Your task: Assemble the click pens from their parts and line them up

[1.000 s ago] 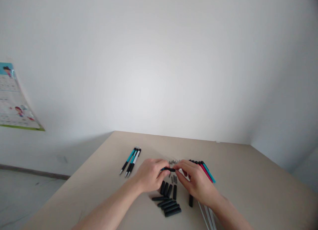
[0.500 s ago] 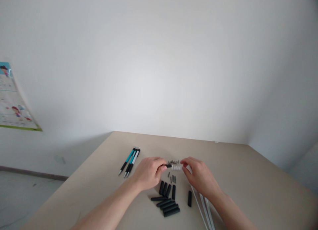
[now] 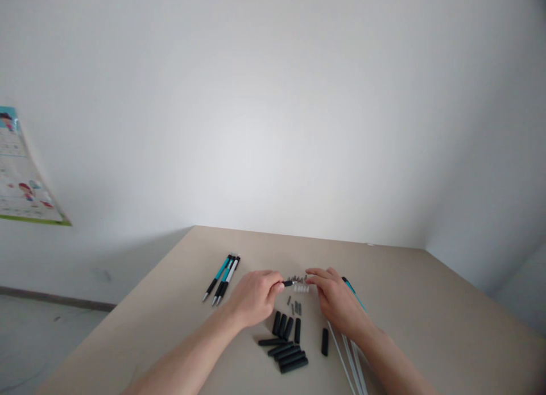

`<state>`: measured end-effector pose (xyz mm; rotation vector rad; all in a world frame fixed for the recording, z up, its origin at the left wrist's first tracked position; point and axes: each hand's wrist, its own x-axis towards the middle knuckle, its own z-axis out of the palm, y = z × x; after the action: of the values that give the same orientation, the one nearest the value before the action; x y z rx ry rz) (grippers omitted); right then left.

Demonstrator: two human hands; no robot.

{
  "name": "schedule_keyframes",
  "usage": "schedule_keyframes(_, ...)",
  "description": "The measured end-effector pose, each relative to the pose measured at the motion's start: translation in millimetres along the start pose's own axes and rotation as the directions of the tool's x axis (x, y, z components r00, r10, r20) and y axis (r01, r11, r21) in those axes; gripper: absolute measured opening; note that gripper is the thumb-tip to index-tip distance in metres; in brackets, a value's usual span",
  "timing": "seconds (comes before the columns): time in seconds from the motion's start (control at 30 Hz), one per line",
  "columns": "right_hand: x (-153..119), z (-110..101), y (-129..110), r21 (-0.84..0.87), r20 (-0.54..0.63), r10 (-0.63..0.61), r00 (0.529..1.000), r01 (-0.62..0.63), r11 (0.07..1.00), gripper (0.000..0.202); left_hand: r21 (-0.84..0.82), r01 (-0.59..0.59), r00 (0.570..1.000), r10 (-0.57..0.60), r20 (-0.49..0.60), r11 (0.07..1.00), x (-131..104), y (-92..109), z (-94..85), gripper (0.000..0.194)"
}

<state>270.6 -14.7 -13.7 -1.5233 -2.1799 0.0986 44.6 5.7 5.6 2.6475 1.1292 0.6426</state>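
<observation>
My left hand is closed around a slim black pen grip, whose end pokes out to the right with a small light-coloured bit at its tip. My right hand has its fingers stretched out and slightly apart beside a row of small metal pen tips. Just below these stand several short clear plastic pieces. Nearer me lie several small grey springs. A blue pen barrel with a black end shows along the far edge of my right hand, which partly hides it; whether they touch I cannot tell.
Several black grips are spread at the front, with a single black grip to their right. Thin white tubes run under my right forearm. Pens lie together at the left. A wall rises behind the table.
My right hand has shifted slightly left, its fingers now straighter and by the metal tips. The blue barrel has come into view beside it. My left hand has moved very little.
</observation>
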Motion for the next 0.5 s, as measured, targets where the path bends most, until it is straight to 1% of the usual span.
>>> schedule_keyframes(0.13,3.1,3.6,0.5,0.011,0.030,-0.010,1.000,0.009,1.000,0.045,0.001,0.008,1.000,-0.008,0.004,1.000,0.5,0.7,-0.6,0.023)
schedule_keyframes(0.5,5.9,1.3,-1.8,0.053,0.033,0.015,0.999,-0.016,0.998,0.040,0.006,0.030,0.999,-0.030,0.022,1.000,0.7,2.3,-0.9,0.022)
